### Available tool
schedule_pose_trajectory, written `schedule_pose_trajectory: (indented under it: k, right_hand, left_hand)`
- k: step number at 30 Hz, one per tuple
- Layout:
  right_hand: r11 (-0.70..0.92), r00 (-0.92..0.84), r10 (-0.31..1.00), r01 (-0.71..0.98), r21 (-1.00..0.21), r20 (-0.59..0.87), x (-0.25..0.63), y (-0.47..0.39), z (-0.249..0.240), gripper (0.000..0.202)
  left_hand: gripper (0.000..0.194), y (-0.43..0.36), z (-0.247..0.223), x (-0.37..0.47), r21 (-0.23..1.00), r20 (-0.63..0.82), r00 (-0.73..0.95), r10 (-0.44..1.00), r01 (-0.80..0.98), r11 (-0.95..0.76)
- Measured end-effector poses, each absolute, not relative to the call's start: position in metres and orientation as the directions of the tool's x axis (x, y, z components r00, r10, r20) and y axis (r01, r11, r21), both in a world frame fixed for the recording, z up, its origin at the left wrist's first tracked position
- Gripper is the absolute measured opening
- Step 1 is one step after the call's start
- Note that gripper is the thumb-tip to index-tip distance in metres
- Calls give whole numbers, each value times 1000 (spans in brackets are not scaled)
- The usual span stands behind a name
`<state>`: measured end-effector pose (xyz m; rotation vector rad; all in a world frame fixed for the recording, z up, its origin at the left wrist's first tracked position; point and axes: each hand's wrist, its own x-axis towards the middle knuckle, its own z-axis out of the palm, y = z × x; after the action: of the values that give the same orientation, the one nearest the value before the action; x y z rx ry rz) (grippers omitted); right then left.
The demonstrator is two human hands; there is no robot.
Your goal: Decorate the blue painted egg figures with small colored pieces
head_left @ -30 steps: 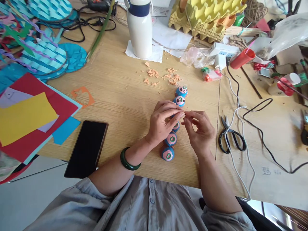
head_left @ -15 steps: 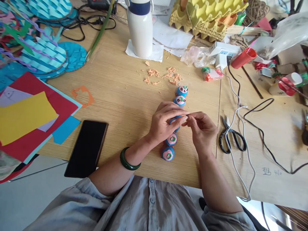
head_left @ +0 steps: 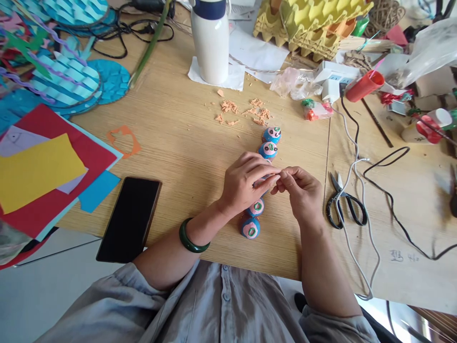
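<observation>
Down the middle of the table runs a row of several blue rounded pieces (head_left: 250, 228) with pink tops and green rings; the two farthest (head_left: 272, 135) also carry small dark rings. My left hand (head_left: 246, 181) hovers over the middle of this row and hides part of it. Its thumb and forefinger meet the fingertips of my right hand (head_left: 300, 190), just right of the row. Both hands are closed in a pinch. Whatever lies between the fingertips is too small or too hidden to make out. A dark green bangle (head_left: 191, 240) circles my left wrist.
Orange shavings (head_left: 257, 112) lie beyond the row, near a white bottle (head_left: 210, 47). Black-handled scissors (head_left: 344, 202) and cables (head_left: 385, 190) are on the right. A phone (head_left: 128, 219) and coloured paper (head_left: 39, 171) lie left. Yellow egg trays (head_left: 314, 28) stand at the back.
The fingertips of both hands have drawn closer together, and my right hand has turned slightly inward. The row of pieces stays in place; the view has shifted a little.
</observation>
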<state>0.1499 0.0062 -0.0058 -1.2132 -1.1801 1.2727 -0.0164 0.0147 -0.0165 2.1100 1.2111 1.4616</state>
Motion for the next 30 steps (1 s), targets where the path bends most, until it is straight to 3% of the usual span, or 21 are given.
schedule_pose_trajectory:
  k: [3,5,7,9,12,16,20,23,27,30]
  right_hand:
    - [-16,23,1000,-6,-1000,-17,152,8,-8,25]
    - [-2,100,995,-28,-1000,-4,151,9,-9,24]
    - [-18,147,989,-60,-998,-26,149,10,-9,26]
    - [-57,152,986,-84,-995,-69,147,11,-10,29]
    - [-83,139,986,-101,-991,-97,146,12,-10,31]
    - [-32,166,985,-69,-997,-43,146,12,-9,32]
    - [-34,133,990,-10,-999,-35,145,12,-9,41]
    - [3,183,983,11,-1000,5,146,12,-14,36]
    - [5,204,979,50,-999,15,149,14,-21,43]
    - [17,228,973,77,-997,35,151,17,-26,39]
  left_hand:
    - [14,17,-15,-19,684,599,71,798,473,-556]
    - [17,21,-15,-24,801,529,-102,843,388,-455]
    - [23,28,-16,-31,933,357,-303,884,154,-324]
    - [30,35,-17,-38,978,150,-403,903,-76,-197]
    - [37,43,-17,-47,966,-29,-433,901,-243,-85]
    - [38,44,-16,-48,947,-90,-424,901,-317,-54]
    - [23,43,-18,-44,917,-87,-366,926,-394,-70]
    - [9,45,-20,-44,885,-99,-343,934,-460,-76]
    - [6,46,-19,-53,929,-154,-295,943,-370,36]
    - [6,39,-22,-60,1000,-19,-228,973,19,24]
